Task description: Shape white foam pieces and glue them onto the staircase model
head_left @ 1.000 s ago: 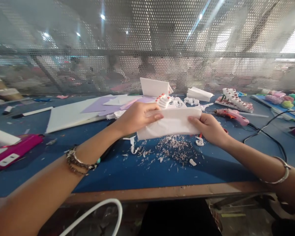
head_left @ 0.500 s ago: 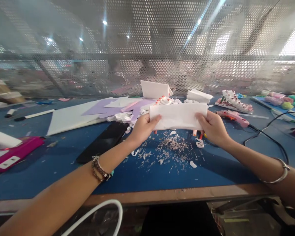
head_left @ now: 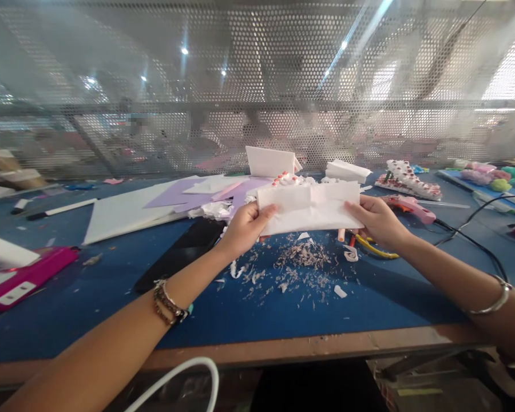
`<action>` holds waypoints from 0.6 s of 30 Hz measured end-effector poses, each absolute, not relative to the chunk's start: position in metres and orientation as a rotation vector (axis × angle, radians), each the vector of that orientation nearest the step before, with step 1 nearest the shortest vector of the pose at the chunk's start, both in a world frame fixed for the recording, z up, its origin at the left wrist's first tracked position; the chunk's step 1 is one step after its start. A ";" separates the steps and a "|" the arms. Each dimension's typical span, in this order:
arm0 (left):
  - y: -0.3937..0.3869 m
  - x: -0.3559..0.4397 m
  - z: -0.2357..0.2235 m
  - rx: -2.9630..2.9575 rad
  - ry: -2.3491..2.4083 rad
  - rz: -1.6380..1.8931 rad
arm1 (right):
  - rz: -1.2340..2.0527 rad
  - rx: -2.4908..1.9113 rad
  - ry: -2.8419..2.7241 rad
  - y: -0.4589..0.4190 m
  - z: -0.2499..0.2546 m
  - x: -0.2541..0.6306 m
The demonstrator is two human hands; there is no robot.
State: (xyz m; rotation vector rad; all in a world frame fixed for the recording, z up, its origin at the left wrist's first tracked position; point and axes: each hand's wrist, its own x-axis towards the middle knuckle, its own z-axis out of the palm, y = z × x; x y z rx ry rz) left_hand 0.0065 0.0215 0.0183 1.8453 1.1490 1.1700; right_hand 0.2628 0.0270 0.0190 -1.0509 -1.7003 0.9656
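Observation:
I hold a white sheet of paper (head_left: pixel 311 207) stretched between both hands above the blue table (head_left: pixel 240 303). My left hand (head_left: pixel 244 227) pinches its left end, thumb on top. My right hand (head_left: pixel 375 220) grips its right end. Under the sheet lies a heap of fine shavings and white scraps (head_left: pixel 302 263). A small white decorated piece with red dots (head_left: pixel 285 179) peeks out just behind the sheet's upper edge.
A pink glue gun (head_left: pixel 407 206) with a black cable lies to the right. White and lilac sheets (head_left: pixel 154 200) lie at the left, with a black flat object (head_left: pixel 180 252) and a pink tool (head_left: pixel 21 274). A perforated metal screen (head_left: pixel 257 86) closes the back.
My left hand slid from the sheet's top middle to its left end. The sheet rose a little and now hangs stretched out between both hands.

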 end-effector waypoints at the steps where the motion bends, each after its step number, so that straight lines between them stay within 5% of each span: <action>1: 0.023 0.005 0.017 1.844 1.108 1.151 | 0.995 -1.033 -1.694 0.027 0.018 0.262; 8: 0.027 0.004 0.010 1.825 0.933 0.962 | 1.030 -0.973 -1.633 0.031 0.010 0.258; 18: 0.026 0.008 0.012 1.949 0.887 1.341 | 0.891 -0.935 -1.590 0.034 0.005 0.259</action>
